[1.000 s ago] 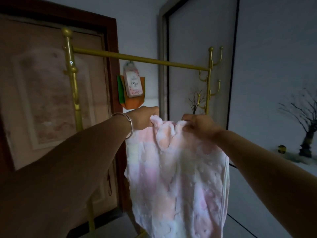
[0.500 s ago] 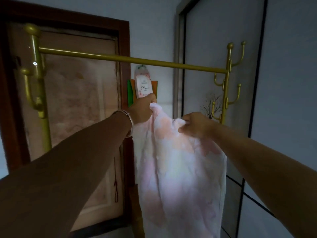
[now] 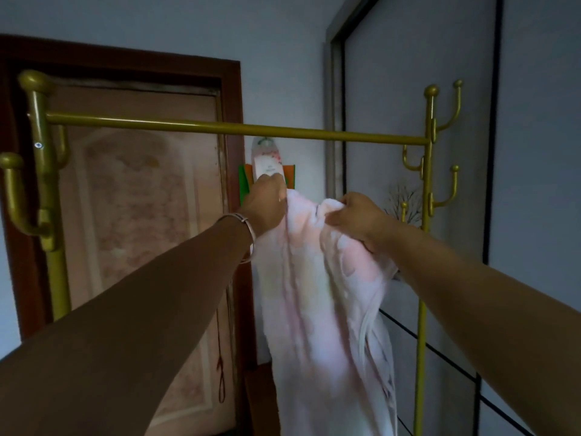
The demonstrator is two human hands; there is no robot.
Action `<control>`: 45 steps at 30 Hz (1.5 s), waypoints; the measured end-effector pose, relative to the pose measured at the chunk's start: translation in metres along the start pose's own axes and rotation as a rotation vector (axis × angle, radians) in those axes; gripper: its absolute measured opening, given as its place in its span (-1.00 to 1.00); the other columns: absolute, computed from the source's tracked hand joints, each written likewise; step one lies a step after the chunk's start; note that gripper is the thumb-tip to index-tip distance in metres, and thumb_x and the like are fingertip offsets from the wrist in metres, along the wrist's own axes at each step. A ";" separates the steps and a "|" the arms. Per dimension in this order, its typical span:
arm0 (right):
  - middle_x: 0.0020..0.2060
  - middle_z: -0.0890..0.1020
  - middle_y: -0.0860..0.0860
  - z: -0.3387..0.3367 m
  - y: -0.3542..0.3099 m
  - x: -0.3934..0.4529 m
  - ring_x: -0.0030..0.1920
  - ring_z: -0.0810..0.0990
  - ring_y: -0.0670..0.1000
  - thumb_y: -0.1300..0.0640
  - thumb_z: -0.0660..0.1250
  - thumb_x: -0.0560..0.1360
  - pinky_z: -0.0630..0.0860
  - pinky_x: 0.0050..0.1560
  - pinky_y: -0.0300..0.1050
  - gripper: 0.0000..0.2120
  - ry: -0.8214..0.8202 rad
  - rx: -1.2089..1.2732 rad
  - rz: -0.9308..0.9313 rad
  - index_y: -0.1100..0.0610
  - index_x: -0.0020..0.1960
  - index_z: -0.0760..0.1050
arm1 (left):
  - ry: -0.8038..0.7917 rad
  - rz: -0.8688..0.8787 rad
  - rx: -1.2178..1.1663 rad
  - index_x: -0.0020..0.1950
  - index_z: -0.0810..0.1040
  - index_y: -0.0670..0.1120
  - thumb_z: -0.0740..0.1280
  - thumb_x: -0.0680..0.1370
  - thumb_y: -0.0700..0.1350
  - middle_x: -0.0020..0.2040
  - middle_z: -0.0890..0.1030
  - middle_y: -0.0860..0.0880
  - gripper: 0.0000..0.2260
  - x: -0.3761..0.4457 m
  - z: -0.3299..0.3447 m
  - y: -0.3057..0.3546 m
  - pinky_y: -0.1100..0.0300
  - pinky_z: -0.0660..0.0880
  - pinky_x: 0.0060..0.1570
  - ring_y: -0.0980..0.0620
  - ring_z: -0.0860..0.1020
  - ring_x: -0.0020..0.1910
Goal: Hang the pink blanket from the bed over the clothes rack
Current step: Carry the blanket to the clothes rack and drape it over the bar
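Note:
The pink blanket hangs down in front of me, bunched along its top edge. My left hand, with a bangle on the wrist, grips the top edge on the left. My right hand grips it on the right. Both hands hold the blanket below the horizontal bar of the gold clothes rack, which runs across the view at about head height. The blanket does not touch the bar. Its lower end runs out of the frame.
The rack's left post and right post carry curved hooks. Behind the rack are a brown-framed door, a small hanging card with orange and green paper on the wall, and a grey sliding wardrobe at the right.
The view has closed in on the rack and the bar now sits lower in view. Both hands have risen with the blanket toward the bar and come closer together.

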State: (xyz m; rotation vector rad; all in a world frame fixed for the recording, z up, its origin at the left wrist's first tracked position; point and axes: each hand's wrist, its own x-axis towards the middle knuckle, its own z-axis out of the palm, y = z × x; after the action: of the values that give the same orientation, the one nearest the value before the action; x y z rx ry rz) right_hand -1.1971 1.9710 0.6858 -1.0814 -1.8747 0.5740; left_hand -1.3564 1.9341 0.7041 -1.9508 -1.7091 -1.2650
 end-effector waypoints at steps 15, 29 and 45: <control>0.06 0.63 0.17 -0.003 -0.001 0.020 0.09 0.60 0.22 0.41 0.11 0.49 0.57 0.09 0.05 -0.56 -0.235 0.766 0.101 0.18 0.31 0.45 | -0.283 -0.397 -0.615 0.23 0.53 -0.21 0.28 0.42 0.29 0.19 0.60 -0.23 -0.37 0.014 0.021 0.023 -0.10 0.44 0.31 -0.20 0.55 0.20; 0.44 0.32 0.13 -0.003 0.021 0.033 0.39 0.35 0.17 0.20 0.47 0.38 0.36 0.38 0.15 -0.04 -0.259 0.390 -0.179 0.14 0.53 -0.12 | -0.001 -0.617 -0.624 0.33 0.41 -0.32 0.15 0.62 -0.15 0.28 0.52 -0.30 -0.65 0.028 0.047 0.053 -0.04 0.44 0.29 -0.23 0.52 0.23; 0.05 0.61 0.18 -0.060 0.056 0.066 0.04 0.60 0.17 0.24 0.22 0.53 0.53 0.00 -0.05 -0.79 0.154 -0.557 -0.285 0.23 0.13 0.51 | 0.032 -0.346 -0.252 -0.17 0.57 -0.21 0.22 0.59 -0.03 -0.21 0.58 -0.18 -0.71 0.023 0.039 0.060 0.19 0.48 -0.15 -0.01 0.52 -0.26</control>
State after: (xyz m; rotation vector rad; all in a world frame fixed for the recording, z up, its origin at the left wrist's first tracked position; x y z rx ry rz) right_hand -1.1359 2.0541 0.7061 -1.1302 -2.0537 -0.2075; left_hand -1.2875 1.9596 0.7186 -1.7973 -2.0188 -1.6938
